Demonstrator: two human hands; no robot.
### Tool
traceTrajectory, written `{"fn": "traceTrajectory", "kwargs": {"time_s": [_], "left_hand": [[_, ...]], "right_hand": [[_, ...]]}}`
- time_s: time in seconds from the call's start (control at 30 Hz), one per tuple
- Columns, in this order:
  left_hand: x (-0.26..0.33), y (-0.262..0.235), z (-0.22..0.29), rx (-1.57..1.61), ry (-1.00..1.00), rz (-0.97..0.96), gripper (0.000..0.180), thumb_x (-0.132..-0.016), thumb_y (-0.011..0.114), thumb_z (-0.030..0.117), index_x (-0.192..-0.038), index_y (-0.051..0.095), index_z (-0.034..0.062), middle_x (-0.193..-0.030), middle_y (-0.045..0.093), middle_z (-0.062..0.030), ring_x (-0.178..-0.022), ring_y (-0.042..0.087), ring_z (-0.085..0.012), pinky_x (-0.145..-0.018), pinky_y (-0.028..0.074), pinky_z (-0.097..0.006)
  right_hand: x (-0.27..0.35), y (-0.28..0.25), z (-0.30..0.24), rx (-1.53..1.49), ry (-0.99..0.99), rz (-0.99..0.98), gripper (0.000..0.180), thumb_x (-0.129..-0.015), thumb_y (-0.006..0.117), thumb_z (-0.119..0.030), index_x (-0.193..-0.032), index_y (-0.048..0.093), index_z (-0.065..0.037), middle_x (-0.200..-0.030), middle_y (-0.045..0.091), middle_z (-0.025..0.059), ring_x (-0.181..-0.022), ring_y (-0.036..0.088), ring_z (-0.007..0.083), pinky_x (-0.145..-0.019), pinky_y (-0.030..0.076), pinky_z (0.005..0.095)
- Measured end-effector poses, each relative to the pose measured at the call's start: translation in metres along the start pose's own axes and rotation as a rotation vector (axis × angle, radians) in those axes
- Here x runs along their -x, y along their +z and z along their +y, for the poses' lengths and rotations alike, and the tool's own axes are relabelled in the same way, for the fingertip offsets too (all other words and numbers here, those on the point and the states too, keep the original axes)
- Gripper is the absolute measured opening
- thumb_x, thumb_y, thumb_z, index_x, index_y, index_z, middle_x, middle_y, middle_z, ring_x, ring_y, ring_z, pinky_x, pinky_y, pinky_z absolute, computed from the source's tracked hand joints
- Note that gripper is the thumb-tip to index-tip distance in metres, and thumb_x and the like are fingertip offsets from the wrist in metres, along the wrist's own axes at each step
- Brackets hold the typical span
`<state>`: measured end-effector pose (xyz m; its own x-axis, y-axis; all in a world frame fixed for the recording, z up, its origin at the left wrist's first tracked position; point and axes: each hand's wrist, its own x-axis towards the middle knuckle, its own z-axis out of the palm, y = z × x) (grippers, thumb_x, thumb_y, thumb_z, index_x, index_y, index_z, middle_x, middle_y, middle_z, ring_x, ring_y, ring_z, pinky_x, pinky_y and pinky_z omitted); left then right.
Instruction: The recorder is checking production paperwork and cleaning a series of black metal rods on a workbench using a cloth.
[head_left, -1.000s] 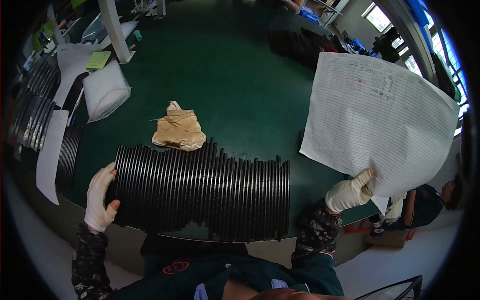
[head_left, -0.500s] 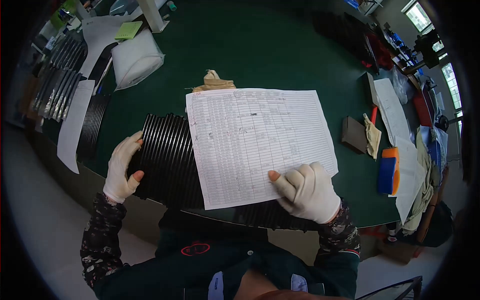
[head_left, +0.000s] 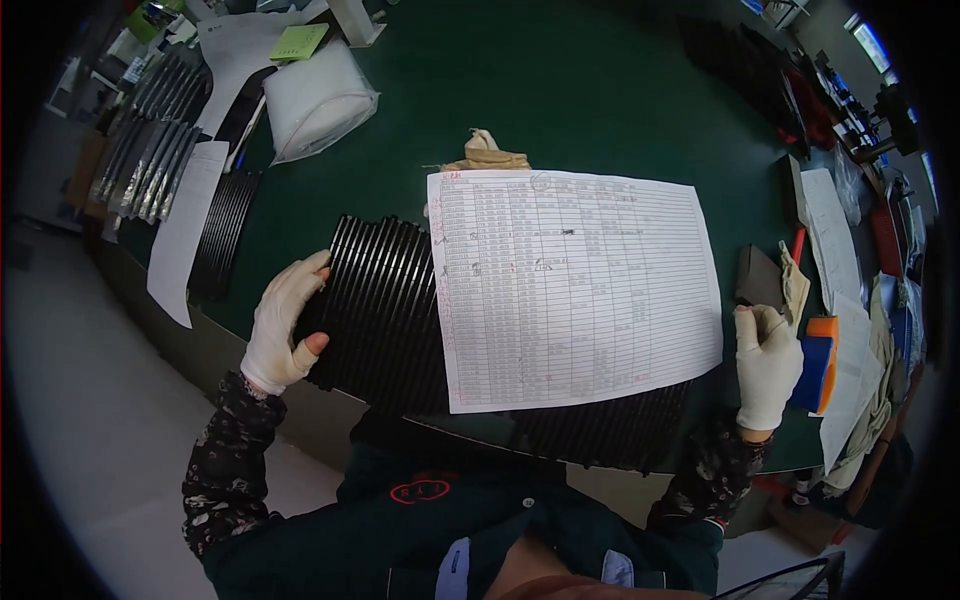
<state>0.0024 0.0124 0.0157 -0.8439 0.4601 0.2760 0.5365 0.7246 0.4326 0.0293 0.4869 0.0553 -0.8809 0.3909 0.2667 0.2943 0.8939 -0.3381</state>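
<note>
My left hand (head_left: 283, 325), in a white glove with bare fingertips, rests against the left end of a row of thin black strips (head_left: 375, 300). Its thumb and fingers are apart, with nothing gripped between them. A printed sheet (head_left: 580, 300) with a table and handwritten marks lies over the right part of that row; more black strips (head_left: 610, 425) show below its lower edge. Just right of the sheet is my gloved right hand (head_left: 768, 368), its fingers curled closed. Whatever those fingers may hold is hidden. A dark block (head_left: 760, 275) sits just beyond them.
A beige cloth (head_left: 490, 153) lies behind the sheet. On the right are a blue-and-orange object (head_left: 818, 365), a cloth strip (head_left: 795, 285) and papers (head_left: 832, 235). A white wrapped roll (head_left: 318, 105) and stacked strips (head_left: 225, 230) stand left on the green table (head_left: 560, 80).
My right hand has left the lower right part of the sheet and moved right, beside it. The whole view has shifted slightly; my left hand stays by the strips.
</note>
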Motion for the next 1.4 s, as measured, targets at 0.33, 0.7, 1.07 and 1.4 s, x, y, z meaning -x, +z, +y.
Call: {"fn": "traceTrajectory", "kwargs": {"time_s": [0.33, 0.7, 1.07, 1.4], "left_hand": [[0.001, -0.001, 0.000, -0.001, 0.001, 0.006, 0.062, -0.092, 0.045, 0.053, -0.126, 0.047, 0.0012, -0.130, 0.051, -0.0185, -0.116, 0.051, -0.0364, -0.103, 0.036, -0.044], [-0.002, 0.002, -0.001, 0.003, 0.019, 0.008, 0.060, -0.092, 0.046, 0.051, -0.128, 0.045, 0.0020, -0.132, 0.049, -0.0178, -0.115, 0.051, -0.0357, -0.101, 0.038, -0.043], [0.001, 0.003, -0.003, 0.029, 0.019, 0.018, 0.058, -0.092, 0.048, 0.048, -0.128, 0.046, 0.0020, -0.132, 0.049, -0.0174, -0.116, 0.051, -0.0349, -0.101, 0.039, -0.041], [-0.003, 0.002, -0.003, 0.045, 0.031, 0.028, 0.057, -0.092, 0.050, 0.047, -0.128, 0.045, 0.0027, -0.132, 0.050, -0.0172, -0.116, 0.051, -0.0344, -0.101, 0.038, -0.041]], "right_hand": [[-0.006, 0.023, 0.014, 0.075, 0.009, -0.124, 0.038, -0.081, 0.066, -0.042, -0.081, 0.065, -0.004, -0.068, 0.062, 0.0131, -0.066, 0.062, 0.0310, -0.060, 0.048, 0.0370], [-0.008, 0.023, 0.007, 0.013, 0.073, -0.213, 0.036, -0.075, 0.072, -0.037, -0.075, 0.060, -0.003, -0.062, 0.058, 0.0082, -0.056, 0.056, 0.0208, -0.056, 0.045, 0.0320], [-0.010, 0.027, 0.027, -0.525, 0.152, -0.295, 0.023, -0.079, 0.071, -0.013, -0.075, 0.051, -0.003, -0.066, 0.048, -0.0016, -0.060, 0.041, 0.0064, -0.056, 0.036, 0.0199], [-0.014, 0.024, 0.026, -0.706, 0.200, -0.382, 0.018, -0.080, 0.069, -0.008, -0.082, 0.051, -0.005, -0.071, 0.043, -0.0062, -0.061, 0.035, 0.0025, -0.057, 0.032, 0.0148]]}}
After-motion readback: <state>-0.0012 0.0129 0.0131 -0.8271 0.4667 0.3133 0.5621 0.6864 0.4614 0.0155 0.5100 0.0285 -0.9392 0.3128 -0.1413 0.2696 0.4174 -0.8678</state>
